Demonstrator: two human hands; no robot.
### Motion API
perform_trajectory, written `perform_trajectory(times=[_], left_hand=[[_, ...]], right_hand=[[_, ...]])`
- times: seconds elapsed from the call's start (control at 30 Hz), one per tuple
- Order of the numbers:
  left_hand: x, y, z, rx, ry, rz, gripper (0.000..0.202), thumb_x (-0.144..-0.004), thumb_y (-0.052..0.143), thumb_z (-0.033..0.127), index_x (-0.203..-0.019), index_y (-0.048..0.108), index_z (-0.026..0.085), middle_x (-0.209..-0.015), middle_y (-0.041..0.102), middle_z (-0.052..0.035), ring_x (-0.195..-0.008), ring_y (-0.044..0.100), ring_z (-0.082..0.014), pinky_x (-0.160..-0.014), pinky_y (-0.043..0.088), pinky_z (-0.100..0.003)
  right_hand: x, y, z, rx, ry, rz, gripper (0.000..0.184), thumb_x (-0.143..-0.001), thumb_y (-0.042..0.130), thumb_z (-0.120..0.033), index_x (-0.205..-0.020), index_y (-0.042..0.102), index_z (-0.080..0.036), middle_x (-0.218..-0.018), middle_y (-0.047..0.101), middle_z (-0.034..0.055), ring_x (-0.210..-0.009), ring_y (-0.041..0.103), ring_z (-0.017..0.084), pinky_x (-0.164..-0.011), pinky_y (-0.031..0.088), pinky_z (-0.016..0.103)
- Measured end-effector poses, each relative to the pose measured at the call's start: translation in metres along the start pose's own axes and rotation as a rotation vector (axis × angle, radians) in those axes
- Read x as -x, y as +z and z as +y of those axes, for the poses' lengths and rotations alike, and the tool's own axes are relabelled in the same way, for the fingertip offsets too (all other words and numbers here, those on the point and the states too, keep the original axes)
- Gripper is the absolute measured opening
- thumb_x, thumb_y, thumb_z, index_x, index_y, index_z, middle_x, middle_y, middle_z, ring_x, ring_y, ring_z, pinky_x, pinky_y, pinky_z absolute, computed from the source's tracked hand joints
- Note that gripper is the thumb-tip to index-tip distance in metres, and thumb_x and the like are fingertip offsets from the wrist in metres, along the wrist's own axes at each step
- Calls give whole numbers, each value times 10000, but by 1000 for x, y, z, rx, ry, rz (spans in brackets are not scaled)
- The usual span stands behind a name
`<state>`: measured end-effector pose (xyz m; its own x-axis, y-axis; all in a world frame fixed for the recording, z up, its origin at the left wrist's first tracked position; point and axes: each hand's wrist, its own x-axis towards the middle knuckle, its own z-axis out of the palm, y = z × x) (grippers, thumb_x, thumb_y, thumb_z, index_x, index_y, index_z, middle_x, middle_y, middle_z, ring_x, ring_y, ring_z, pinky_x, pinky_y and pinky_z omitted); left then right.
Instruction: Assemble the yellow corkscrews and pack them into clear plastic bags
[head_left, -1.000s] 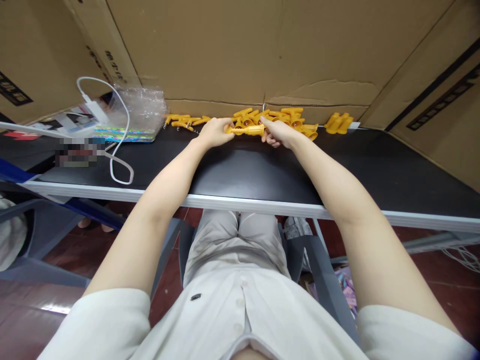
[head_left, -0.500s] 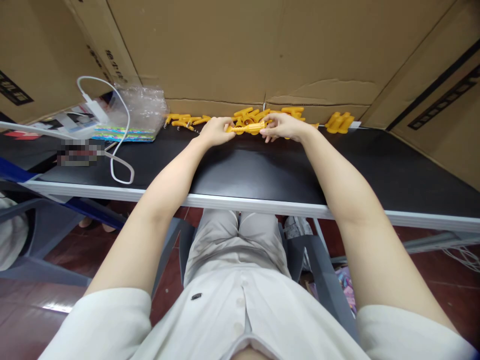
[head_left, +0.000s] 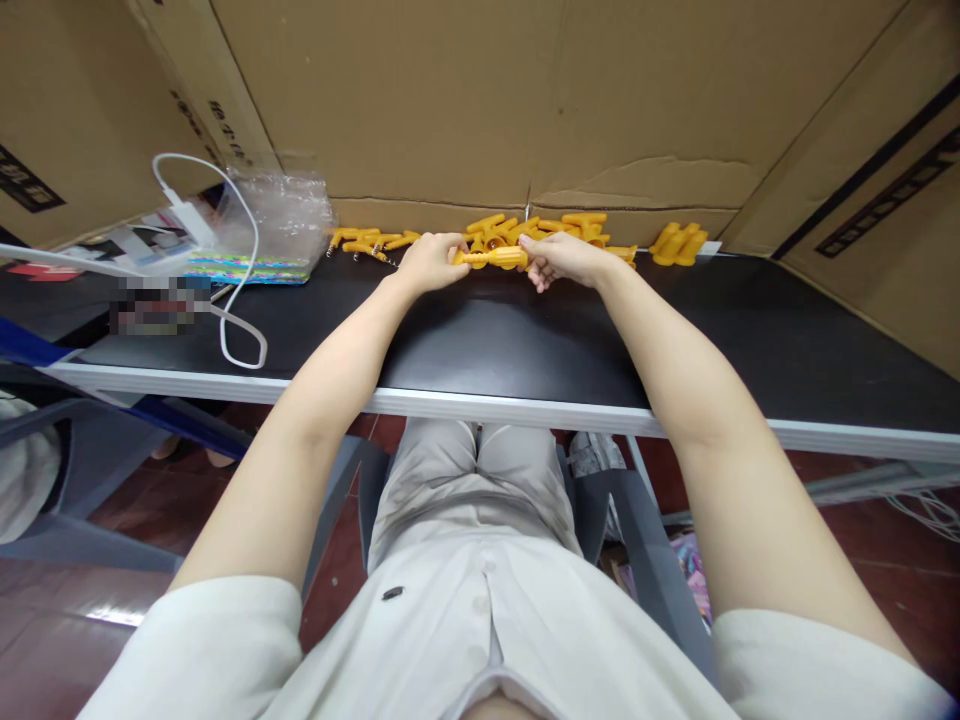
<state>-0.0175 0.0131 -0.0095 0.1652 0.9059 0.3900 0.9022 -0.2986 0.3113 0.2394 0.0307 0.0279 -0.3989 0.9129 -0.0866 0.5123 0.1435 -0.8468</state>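
Between my two hands, low over the black tabletop, lies a yellow plastic corkscrew (head_left: 496,258), held lengthwise from left to right. My left hand (head_left: 433,262) pinches its left end; the thumb and fingers are closed on it. The right end, a wider ribbed sleeve, is in the fingers of my right hand (head_left: 562,257), with the lower fingers curled below. Just behind are several yellow corkscrew parts (head_left: 491,228) in a heap. Left of my left hand lie yellow T-shaped handles (head_left: 360,236) with metal spirals.
Upright yellow sleeves (head_left: 679,243) stand at the right by the cardboard wall (head_left: 450,100). At the left are clear plastic bags (head_left: 277,215), a colourful stack (head_left: 255,268) and a white cable (head_left: 259,240). The table's metal edge (head_left: 510,408) runs along the front.
My right hand has shifted slightly and turned at the corkscrew's right end, its fingers curling more. My left hand stays in place with the corkscrew.
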Motion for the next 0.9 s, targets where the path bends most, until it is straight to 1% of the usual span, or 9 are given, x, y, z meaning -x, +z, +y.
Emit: perform_trajectory(times=[0.13,0.33,0.57,0.67,0.8,0.9], left_hand=[[0,-1,0,-2,-2,-7,420,-893,710,418,-1253,799,220,-1093,779,-99,-1132,677,-332,-1049,529,-407],[-1,0,-2,3,16,2,426,-891,740,475,-1235,795,231,-1077,779,-89,-1138,674,-332,-1051,524,-405],[2,-4,5,-22,-13,-16,427,-915,738,476,-1252,786,217,-1123,781,-107,-1142,683,-342,-1045,523,-417],[2,-3,3,-13,-7,-14,411,-910,750,470,-1243,784,232,-1110,779,-99,-1160,677,-345,-1051,521,-414],[0,0,-1,0,-7,-3,412,-908,762,454,-1272,771,261,-1120,774,-89,-1201,670,-352,-1079,510,-422],[0,-1,0,-4,-12,-5,421,-912,769,451,-1290,763,264,-1144,777,-92,-1214,671,-358,-1084,508,-426]], right_hand=[[-6,0,4,-12,9,-12,562,-1113,585,-718,-983,697,-183,-586,622,26,-490,614,154,-537,518,247],[-9,1,6,-25,22,-29,587,-1092,576,-759,-967,667,-193,-574,595,21,-480,607,161,-546,539,262],[-7,3,5,-37,48,-41,599,-1132,503,-736,-941,669,-192,-555,594,29,-468,604,156,-498,497,240],[-8,4,5,-40,71,-43,617,-1134,488,-739,-923,674,-190,-556,591,33,-475,608,160,-522,504,249],[-10,5,8,-40,81,-28,667,-1101,481,-807,-929,686,-196,-541,554,20,-468,595,169,-570,538,279],[-10,6,9,-36,65,-32,696,-1079,469,-850,-912,668,-205,-519,527,11,-446,569,161,-544,526,273]])
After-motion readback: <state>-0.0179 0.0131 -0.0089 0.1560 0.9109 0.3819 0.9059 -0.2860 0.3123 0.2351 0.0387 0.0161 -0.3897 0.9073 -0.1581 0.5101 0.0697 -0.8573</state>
